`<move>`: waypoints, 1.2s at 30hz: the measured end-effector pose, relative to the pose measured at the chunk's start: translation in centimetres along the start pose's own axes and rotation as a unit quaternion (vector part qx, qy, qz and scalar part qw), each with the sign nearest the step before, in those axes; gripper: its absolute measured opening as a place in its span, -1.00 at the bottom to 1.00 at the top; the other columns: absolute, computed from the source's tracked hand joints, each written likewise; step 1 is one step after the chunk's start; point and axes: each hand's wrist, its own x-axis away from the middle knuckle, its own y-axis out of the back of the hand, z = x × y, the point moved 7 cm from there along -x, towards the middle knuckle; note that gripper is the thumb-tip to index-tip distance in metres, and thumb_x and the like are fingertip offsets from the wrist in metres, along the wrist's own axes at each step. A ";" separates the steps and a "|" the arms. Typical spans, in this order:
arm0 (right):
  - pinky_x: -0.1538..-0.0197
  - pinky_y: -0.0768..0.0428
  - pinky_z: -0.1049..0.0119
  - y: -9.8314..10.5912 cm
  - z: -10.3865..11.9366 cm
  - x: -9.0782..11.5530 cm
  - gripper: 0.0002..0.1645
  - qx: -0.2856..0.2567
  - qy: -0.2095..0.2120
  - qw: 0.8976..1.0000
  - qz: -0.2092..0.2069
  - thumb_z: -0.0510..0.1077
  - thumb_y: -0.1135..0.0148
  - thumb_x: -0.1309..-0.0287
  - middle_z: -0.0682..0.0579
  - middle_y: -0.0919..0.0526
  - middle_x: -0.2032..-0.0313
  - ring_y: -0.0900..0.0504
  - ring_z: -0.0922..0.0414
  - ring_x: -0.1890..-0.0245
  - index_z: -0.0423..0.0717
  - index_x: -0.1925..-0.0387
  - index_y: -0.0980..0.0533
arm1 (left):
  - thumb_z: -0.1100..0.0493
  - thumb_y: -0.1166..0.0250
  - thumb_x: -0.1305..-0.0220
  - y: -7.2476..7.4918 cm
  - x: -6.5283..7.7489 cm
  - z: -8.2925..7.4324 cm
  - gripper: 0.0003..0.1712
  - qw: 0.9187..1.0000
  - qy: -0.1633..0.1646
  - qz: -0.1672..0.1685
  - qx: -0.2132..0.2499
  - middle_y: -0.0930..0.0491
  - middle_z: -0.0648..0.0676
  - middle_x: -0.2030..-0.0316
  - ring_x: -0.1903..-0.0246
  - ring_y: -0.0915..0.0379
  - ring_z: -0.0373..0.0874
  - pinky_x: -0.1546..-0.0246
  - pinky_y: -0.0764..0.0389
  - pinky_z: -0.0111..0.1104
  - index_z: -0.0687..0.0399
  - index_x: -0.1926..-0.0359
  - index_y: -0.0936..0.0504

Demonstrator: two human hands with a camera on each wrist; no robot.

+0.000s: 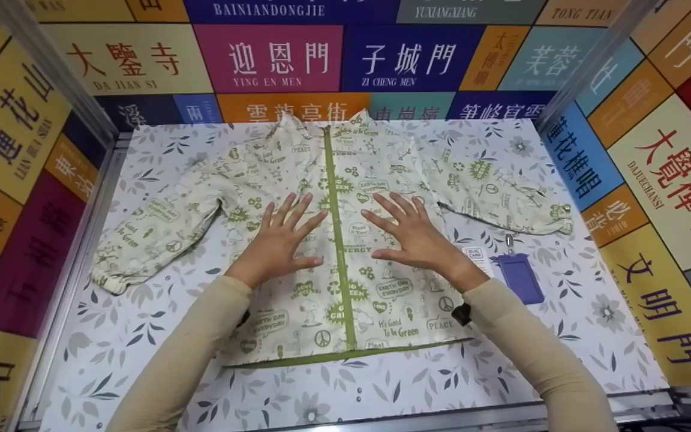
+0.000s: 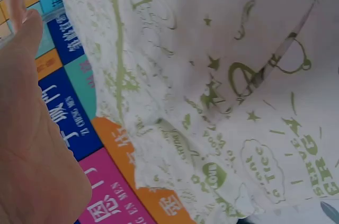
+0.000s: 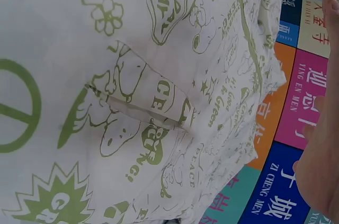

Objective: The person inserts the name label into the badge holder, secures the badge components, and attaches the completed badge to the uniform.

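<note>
A pale jacket with green cartoon prints and a green front zipper lies spread flat, its sleeves stretched out to both sides. My left hand is over the half left of the zipper, fingers straight and spread. On the other side of the zipper is my right hand, its fingers spread as well. Neither hand grips anything. In the left wrist view the left hand shows at the left edge beside the jacket cloth. The right wrist view has the right hand at its right edge and a pocket slit in the cloth.
A purple badge holder with a metal clip lies right of the jacket, near a white printed card partly covered by the right wrist. The leaf-patterned table top is bordered by metal rails and colourful panels with lettering.
</note>
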 end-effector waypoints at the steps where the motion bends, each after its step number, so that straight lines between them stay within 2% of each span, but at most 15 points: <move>1: -0.47 0.16 -0.41 0.1 0.2 0.3 -0.03 -0.001 0.002 1.000 0.002 0.45 -0.08 -0.23 0.06 0.16 -0.60 0.15 -0.13 -0.60 0.43 -0.54 0.07 | -0.48 -0.17 -0.20 0.1 0.2 -0.2 0.06 1.000 -0.003 0.000 -0.007 0.39 0.02 -0.61 -0.59 0.50 0.14 -0.50 0.32 0.27 -0.38 -0.57 0.12; 5: -0.48 0.16 -0.39 0.2 0.9 1.2 -0.02 0.013 0.004 1.000 0.011 0.47 -0.07 -0.21 0.06 0.17 -0.61 0.20 -0.08 -0.61 0.44 -0.54 0.07 | -0.56 -0.06 -0.19 0.2 0.9 -1.3 0.06 0.999 -0.018 0.001 -0.027 0.41 0.00 -0.60 -0.59 0.48 0.16 -0.50 0.31 0.25 -0.43 -0.56 0.17; 11: -0.48 0.14 -0.38 -0.3 1.1 2.2 0.01 0.005 -0.001 1.000 0.009 0.50 -0.07 -0.18 0.03 0.13 -0.60 0.15 -0.11 -0.60 0.48 -0.54 0.11 | -0.49 -0.17 -0.17 -0.6 1.1 -2.0 0.08 1.000 -0.027 0.002 -0.004 0.36 0.01 -0.61 -0.59 0.53 0.14 -0.50 0.40 0.24 -0.40 -0.57 0.13; 19: -0.50 0.11 -0.34 0.0 0.1 3.5 0.06 -0.017 -0.015 1.000 0.005 0.49 -0.16 -0.11 0.01 0.08 -0.59 0.10 -0.14 -0.58 0.39 -0.54 0.02 | -0.50 -0.15 -0.19 -1.4 0.1 -2.7 0.09 0.999 -0.035 0.028 0.018 0.40 -0.01 -0.60 -0.59 0.51 0.13 -0.52 0.34 0.22 -0.37 -0.58 0.16; 24: -0.48 0.07 -0.35 0.8 -1.4 5.1 0.11 -0.025 -0.036 0.999 0.001 0.44 -0.26 -0.06 0.03 0.06 -0.59 0.08 -0.16 -0.57 0.34 -0.55 0.01 | -0.49 -0.11 -0.24 -2.0 -0.9 -3.5 0.07 0.997 -0.046 0.048 0.039 0.39 0.00 -0.60 -0.59 0.51 0.11 -0.53 0.31 0.19 -0.39 -0.57 0.24; 26: -0.48 0.06 -0.35 1.2 -2.3 6.1 0.12 -0.043 -0.053 0.998 -0.002 0.39 -0.32 -0.04 0.02 0.03 -0.58 0.06 -0.18 -0.57 0.32 -0.54 -0.01 | -0.49 -0.09 -0.25 -2.4 -1.6 -3.9 0.06 0.996 -0.052 0.052 0.052 0.38 -0.01 -0.60 -0.59 0.51 0.09 -0.54 0.30 0.17 -0.40 -0.57 0.25; 31: -0.45 -0.03 -0.37 2.2 -5.0 8.7 0.11 -0.119 -0.113 0.986 -0.017 0.23 -0.44 -0.02 -0.03 -0.07 -0.55 0.00 -0.21 -0.54 0.28 -0.53 -0.09 | -0.45 -0.11 -0.27 -3.1 -3.6 -5.2 0.03 0.993 -0.072 0.051 0.078 0.30 -0.03 -0.61 -0.60 0.43 0.09 -0.53 0.23 0.19 -0.37 -0.58 0.19; 36: -0.38 -0.15 -0.40 3.0 -8.0 11.9 0.08 -0.193 -0.198 0.961 -0.034 0.15 -0.47 -0.03 -0.10 -0.10 -0.53 -0.02 -0.25 -0.52 0.22 -0.52 -0.13 | -0.37 -0.14 -0.32 -3.4 -5.9 -6.9 -0.04 0.989 -0.093 0.050 0.106 0.16 0.01 -0.60 -0.59 0.30 0.10 -0.53 0.17 0.19 -0.29 -0.58 0.08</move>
